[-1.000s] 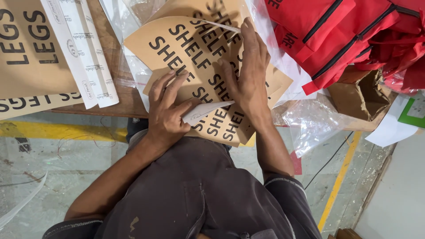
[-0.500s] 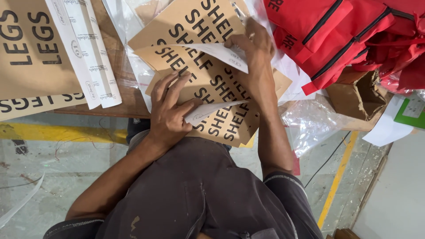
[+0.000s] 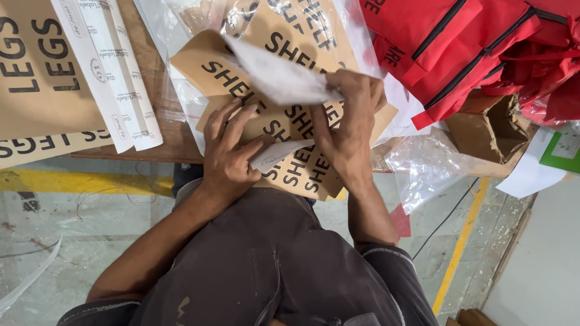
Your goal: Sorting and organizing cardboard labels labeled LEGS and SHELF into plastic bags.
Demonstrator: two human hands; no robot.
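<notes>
Wooden table edge (yellow-lined concrete floor below), strewn with cardboard labels.
</notes>
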